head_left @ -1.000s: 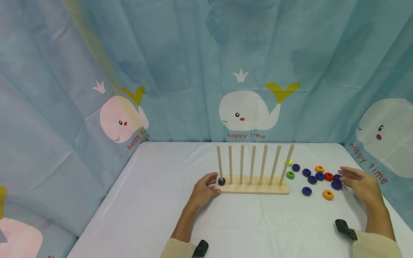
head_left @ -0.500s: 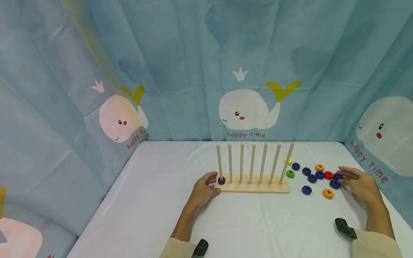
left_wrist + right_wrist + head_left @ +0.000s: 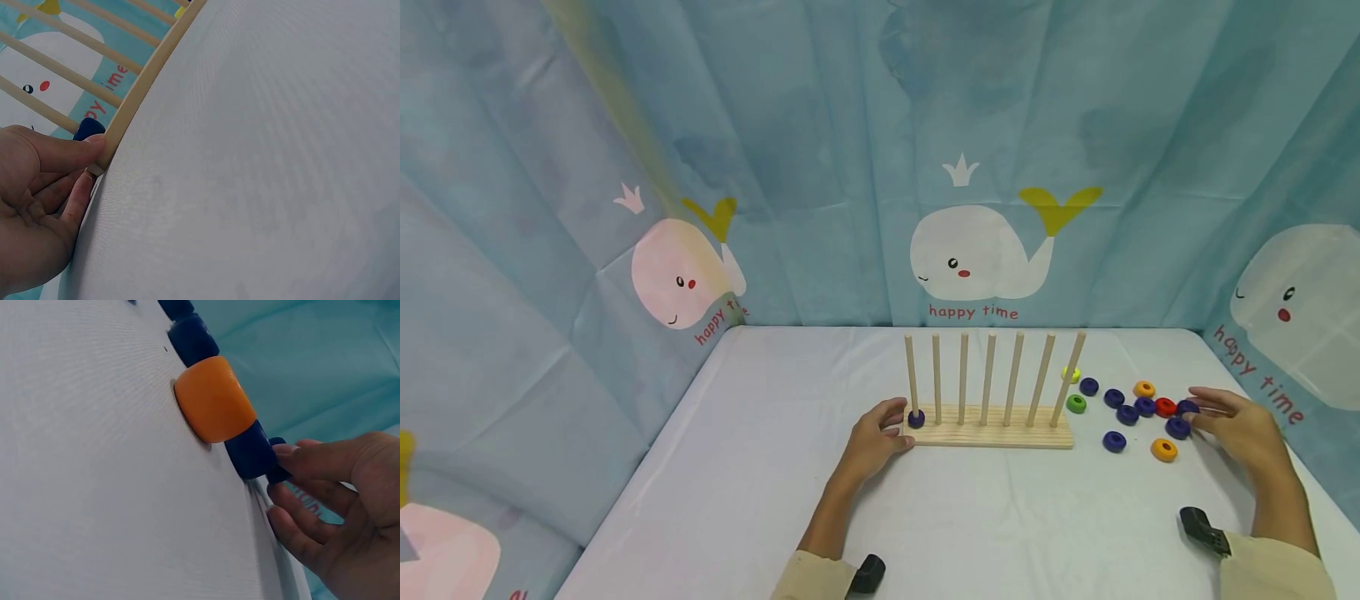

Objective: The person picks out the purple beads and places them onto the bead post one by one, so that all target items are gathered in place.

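My left hand (image 3: pixel 874 439) grips the left end of a wooden peg rack (image 3: pixel 992 437), thumb on its front edge and the other fingers behind. A dark blue ring (image 3: pixel 916 419) sits at the foot of the leftmost peg, close to that thumb. Over on the right, my right hand (image 3: pixel 1243 429) has thumb and fingertips around a dark blue ring (image 3: pixel 279 464) at the edge of the loose rings. Another dark blue ring (image 3: pixel 1177 428) lies beside its thumb. An orange ring (image 3: pixel 215 400) stands nearer the camera in the right wrist view.
Several more blue rings (image 3: pixel 1115 442) lie right of the rack, with a red ring (image 3: pixel 1165 407), an orange ring (image 3: pixel 1144 389), a green ring (image 3: pixel 1077 404) and a yellow ring (image 3: pixel 1072 375). A whale-print curtain (image 3: pixel 820 208) hangs behind the white table (image 3: pixel 760 417).
The right fingers have closed in slightly on the blue ring, and the blue ring by the thumb has shifted slightly left. The left hand and the rack stay in place.
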The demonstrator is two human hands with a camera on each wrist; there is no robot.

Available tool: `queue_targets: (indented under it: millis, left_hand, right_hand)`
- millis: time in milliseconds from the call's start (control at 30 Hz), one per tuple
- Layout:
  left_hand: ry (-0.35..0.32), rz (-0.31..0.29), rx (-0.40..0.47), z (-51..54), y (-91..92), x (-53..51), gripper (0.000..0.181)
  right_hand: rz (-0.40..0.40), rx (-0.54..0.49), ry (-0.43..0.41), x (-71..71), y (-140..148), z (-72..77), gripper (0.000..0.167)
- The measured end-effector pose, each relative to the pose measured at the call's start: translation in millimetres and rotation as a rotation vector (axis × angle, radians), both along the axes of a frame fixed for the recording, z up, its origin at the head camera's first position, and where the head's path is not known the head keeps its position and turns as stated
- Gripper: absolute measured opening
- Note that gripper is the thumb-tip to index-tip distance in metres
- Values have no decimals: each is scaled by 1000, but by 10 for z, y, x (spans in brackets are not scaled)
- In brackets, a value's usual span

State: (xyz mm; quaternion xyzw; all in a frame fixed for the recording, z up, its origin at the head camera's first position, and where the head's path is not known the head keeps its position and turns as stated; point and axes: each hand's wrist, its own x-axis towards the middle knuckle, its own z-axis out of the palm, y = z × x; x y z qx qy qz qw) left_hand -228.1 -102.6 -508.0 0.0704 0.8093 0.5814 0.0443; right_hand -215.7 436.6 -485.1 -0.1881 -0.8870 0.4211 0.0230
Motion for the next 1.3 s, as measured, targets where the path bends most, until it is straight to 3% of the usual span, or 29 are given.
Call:
queue_targets:
  millis: [300, 500, 1300]
  left_hand:
    - [1, 2, -2, 0, 1, -2, 66]
    - [0, -3, -3, 0, -7, 1, 67]
    - [-4, 5, -5, 18, 6, 25, 66]
  right_hand:
    - [-21, 10, -1, 73, -31, 124, 65]
    - [-45, -1, 51, 92, -82, 212, 70]
    - [27, 78, 165, 77, -433, 632, 66]
